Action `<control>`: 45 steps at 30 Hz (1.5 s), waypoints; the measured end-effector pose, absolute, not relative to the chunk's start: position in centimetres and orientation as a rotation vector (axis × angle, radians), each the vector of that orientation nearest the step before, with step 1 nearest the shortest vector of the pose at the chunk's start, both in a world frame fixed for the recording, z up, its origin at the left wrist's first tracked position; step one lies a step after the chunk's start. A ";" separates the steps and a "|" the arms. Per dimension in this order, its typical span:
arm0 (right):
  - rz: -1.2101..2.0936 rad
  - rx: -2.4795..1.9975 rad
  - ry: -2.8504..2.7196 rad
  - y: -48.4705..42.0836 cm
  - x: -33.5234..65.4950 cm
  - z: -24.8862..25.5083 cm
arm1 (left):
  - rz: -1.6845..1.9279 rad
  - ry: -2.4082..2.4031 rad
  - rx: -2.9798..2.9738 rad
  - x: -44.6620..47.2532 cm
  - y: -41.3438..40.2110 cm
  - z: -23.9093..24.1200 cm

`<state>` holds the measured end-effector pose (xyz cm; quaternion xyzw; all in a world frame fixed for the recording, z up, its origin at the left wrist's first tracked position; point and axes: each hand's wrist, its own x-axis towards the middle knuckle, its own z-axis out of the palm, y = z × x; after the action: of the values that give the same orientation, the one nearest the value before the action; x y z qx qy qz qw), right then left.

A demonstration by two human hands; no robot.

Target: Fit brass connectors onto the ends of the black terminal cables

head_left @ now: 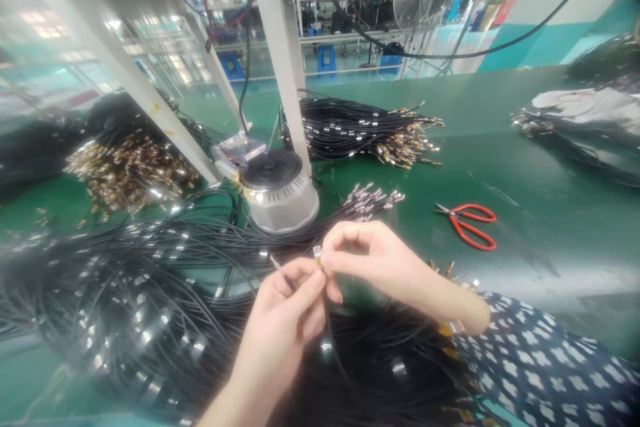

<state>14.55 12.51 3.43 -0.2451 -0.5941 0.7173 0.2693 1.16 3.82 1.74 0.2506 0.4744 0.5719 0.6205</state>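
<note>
Between my two hands is the end of a black cable with a small metal connector point(317, 252) pointing up. My left hand point(295, 307) pinches the cable just below that connector, thumb against forefinger. A thin pointed piece with a silvery tip point(277, 263) also sticks out between the left fingers; its kind is unclear. My right hand point(365, 253) is closed at the connector's side, thumb and forefinger pressed together on it. Black cables point(150, 307) with silvery bands lie heaped under and left of my hands. Cable ends with metal tips point(373, 200) fan out just beyond the right hand.
A grey round device with a black top point(280, 193) stands behind my hands, beside a white frame post point(280, 47). Red-handled scissors point(473, 221) lie on the green tabletop point(540, 173) to the right. More cable bundles point(360, 130) lie at the back, left and far right.
</note>
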 end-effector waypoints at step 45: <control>1.458 -0.601 -1.767 12.9 15.8 2.6 | 1.423 1.305 0.728 1.1 3.2 1.4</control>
<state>15.84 12.90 2.65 -0.2351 -0.6910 0.5702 0.3771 1.06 3.24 1.44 0.3026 0.5426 0.5920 0.5134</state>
